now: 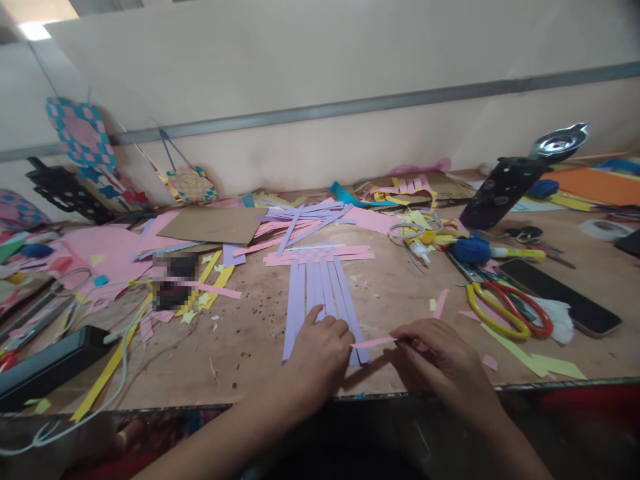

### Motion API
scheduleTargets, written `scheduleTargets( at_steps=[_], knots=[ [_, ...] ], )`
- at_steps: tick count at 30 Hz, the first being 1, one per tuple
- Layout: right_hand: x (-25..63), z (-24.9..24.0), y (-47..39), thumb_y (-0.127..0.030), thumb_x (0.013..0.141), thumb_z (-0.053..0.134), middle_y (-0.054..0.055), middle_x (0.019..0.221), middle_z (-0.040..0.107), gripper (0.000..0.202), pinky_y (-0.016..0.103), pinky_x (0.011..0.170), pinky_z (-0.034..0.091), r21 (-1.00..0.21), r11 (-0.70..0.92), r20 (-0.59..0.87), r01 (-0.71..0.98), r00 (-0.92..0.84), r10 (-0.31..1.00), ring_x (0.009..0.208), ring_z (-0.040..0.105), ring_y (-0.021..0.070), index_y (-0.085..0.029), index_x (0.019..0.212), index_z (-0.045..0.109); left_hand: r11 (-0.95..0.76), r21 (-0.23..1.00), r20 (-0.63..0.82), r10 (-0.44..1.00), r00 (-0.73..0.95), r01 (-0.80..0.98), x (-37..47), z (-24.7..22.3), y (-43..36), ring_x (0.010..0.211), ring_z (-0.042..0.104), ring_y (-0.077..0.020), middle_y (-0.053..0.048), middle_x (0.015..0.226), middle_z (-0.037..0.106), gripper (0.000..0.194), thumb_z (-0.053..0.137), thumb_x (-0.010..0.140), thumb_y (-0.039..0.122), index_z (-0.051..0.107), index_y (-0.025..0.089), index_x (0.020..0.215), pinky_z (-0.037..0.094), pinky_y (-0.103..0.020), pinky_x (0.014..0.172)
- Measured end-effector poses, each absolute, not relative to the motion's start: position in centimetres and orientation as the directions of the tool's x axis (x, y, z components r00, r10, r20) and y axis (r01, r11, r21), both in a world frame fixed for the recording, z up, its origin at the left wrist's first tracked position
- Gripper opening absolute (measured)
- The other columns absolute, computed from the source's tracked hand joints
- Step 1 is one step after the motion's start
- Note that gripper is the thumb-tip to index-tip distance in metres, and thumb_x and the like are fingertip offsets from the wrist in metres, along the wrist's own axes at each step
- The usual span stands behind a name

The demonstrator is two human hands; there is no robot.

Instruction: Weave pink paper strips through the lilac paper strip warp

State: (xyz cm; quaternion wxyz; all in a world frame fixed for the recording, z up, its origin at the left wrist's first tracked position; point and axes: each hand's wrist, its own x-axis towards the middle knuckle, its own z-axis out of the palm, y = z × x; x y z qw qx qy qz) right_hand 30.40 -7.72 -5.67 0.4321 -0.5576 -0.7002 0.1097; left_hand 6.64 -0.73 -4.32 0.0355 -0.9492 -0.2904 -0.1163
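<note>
Purple paper strips fan down toward the table's front edge. At their top, pink strips cross them in a small woven check. My left hand lies over the lower part of the purple strips, fingers bent. Between my two hands runs a narrow pink strip. Its right end is pinched in my right hand, just right of the purple strips. The strip's left end goes under or into my left hand, whose fingertips are partly hidden.
Scissors with yellow and red handles and a phone lie at right. A dark tumbler stands behind them. Cardboard and loose purple strips lie at the back. A black power strip sits front left.
</note>
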Motion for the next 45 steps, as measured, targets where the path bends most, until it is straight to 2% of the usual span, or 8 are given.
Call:
scheduleTargets(
  at_steps=[4, 8, 16, 26, 31, 36, 41, 45],
  knots=[
    [30.3, -5.5, -7.7, -0.033, 0.099, 0.063, 0.004, 0.089, 0.074, 0.011, 0.038, 0.071, 0.054, -0.633, 0.351, 0.472, 0.690, -0.015, 0.881, 0.084, 0.069, 0.0260, -0.030, 0.099, 0.073, -0.811, 0.084, 0.124, 0.586, 0.801, 0.580, 6.1, -3.6, -0.1, 0.089, 0.070, -0.0233, -0.005, 0.090, 0.073, 0.010, 0.066, 0.088, 0.009, 0.069, 0.018, 0.087, 0.043, -0.051, 0.112],
    [30.2, -5.5, -7.6, -0.034, 0.098, 0.064, 0.003, 0.088, 0.075, 0.009, 0.038, 0.071, 0.055, -0.625, 0.349, 0.479, 0.698, -0.010, 0.878, 0.083, 0.070, 0.0253, -0.031, 0.097, 0.073, -0.816, 0.197, 0.074, 0.565, 0.822, 0.543, 5.4, -2.1, 0.0, 0.097, 0.072, -0.0245, -0.003, 0.098, 0.074, 0.005, 0.074, 0.092, 0.023, 0.073, 0.021, 0.096, 0.045, -0.051, 0.111],
    [30.2, -5.6, -7.6, -0.030, 0.100, 0.064, 0.002, 0.089, 0.074, 0.008, 0.037, 0.073, 0.054, -0.608, 0.386, 0.494, 0.694, -0.049, 0.868, 0.083, 0.068, 0.0241, -0.031, 0.100, 0.072, -0.841, -0.015, 0.228, 0.524, 0.821, 0.541, 6.7, -3.3, -1.4, 0.074, 0.071, -0.0233, -0.005, 0.076, 0.071, 0.045, 0.056, 0.107, 0.046, 0.076, 0.017, 0.080, 0.042, -0.055, 0.113],
    [30.4, -5.8, -7.5, -0.030, 0.100, 0.065, 0.002, 0.089, 0.073, 0.006, 0.036, 0.072, 0.053, -0.595, 0.385, 0.478, 0.705, -0.074, 0.875, 0.084, 0.068, 0.0240, -0.030, 0.100, 0.071, -0.804, 0.042, 0.238, 0.584, 0.776, 0.593, 6.6, -3.9, -1.4, 0.076, 0.071, -0.0231, -0.005, 0.078, 0.071, 0.040, 0.068, 0.099, 0.052, 0.076, 0.018, 0.078, 0.046, -0.051, 0.108],
    [30.4, -5.7, -7.5, -0.029, 0.100, 0.064, 0.002, 0.090, 0.073, 0.008, 0.035, 0.074, 0.053, -0.583, 0.396, 0.493, 0.709, -0.078, 0.866, 0.084, 0.068, 0.0233, -0.029, 0.101, 0.072, -0.836, -0.022, 0.180, 0.536, 0.825, 0.548, 6.7, -3.1, -1.6, 0.074, 0.071, -0.0220, -0.004, 0.078, 0.071, 0.028, 0.068, 0.101, 0.033, 0.076, 0.019, 0.079, 0.046, -0.049, 0.103],
    [30.4, -5.8, -7.5, -0.028, 0.100, 0.064, 0.002, 0.090, 0.073, 0.008, 0.034, 0.073, 0.052, -0.579, 0.390, 0.488, 0.716, -0.079, 0.869, 0.085, 0.068, 0.0227, -0.028, 0.102, 0.072, -0.817, -0.032, 0.219, 0.556, 0.802, 0.576, 7.4, -3.3, -1.4, 0.070, 0.070, -0.0234, -0.006, 0.072, 0.070, 0.045, 0.063, 0.103, 0.048, 0.073, 0.018, 0.071, 0.048, -0.048, 0.095],
    [30.4, -5.9, -7.5, -0.024, 0.100, 0.064, 0.001, 0.090, 0.073, 0.009, 0.034, 0.074, 0.052, -0.569, 0.402, 0.498, 0.718, -0.089, 0.863, 0.085, 0.067, 0.0219, -0.028, 0.103, 0.071, -0.824, -0.014, 0.107, 0.562, 0.820, 0.566, 7.4, -3.7, -0.4, 0.084, 0.073, -0.0273, -0.008, 0.085, 0.075, 0.001, 0.074, 0.091, 0.016, 0.075, 0.017, 0.090, 0.050, -0.045, 0.089],
    [30.3, -5.9, -7.5, -0.024, 0.101, 0.062, 0.002, 0.092, 0.073, 0.011, 0.034, 0.075, 0.052, -0.569, 0.400, 0.480, 0.718, -0.104, 0.871, 0.087, 0.067, 0.0227, -0.028, 0.104, 0.071, -0.818, 0.013, 0.087, 0.574, 0.814, 0.575, 7.3, -3.6, 0.3, 0.089, 0.073, -0.0263, -0.007, 0.089, 0.075, 0.007, 0.072, 0.090, 0.011, 0.074, 0.017, 0.092, 0.050, -0.044, 0.092]
  ],
)
